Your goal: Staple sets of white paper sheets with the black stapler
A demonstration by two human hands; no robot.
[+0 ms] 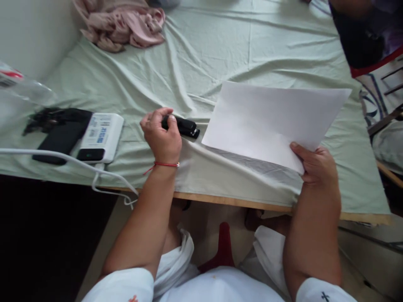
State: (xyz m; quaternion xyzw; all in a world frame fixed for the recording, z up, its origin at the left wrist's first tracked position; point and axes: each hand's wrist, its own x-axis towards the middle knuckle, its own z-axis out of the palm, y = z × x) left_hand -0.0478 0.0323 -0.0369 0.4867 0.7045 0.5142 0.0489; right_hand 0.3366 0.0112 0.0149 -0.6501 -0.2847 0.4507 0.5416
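Note:
Fingers of my left hand point(162, 132) wrap around a black stapler point(188, 127), whose front end points right toward the paper. My right hand point(319, 165) pinches white paper point(273, 119) at its near right corner, thumb on top and the other fingers hidden underneath. The paper is held a little above the cloth, tilted, and its left corner comes close to the stapler without touching it. Whether it is one sheet or more I cannot tell.
A pale green cloth point(220, 54) covers the table in wrinkles. Left of my hand lie a white power bank point(108, 134), a black flat case point(59, 140) and a white cable point(72, 159). Crumpled pink fabric point(126, 25) sits at the back left. A clear plastic bottle point(28, 88) is at the left edge.

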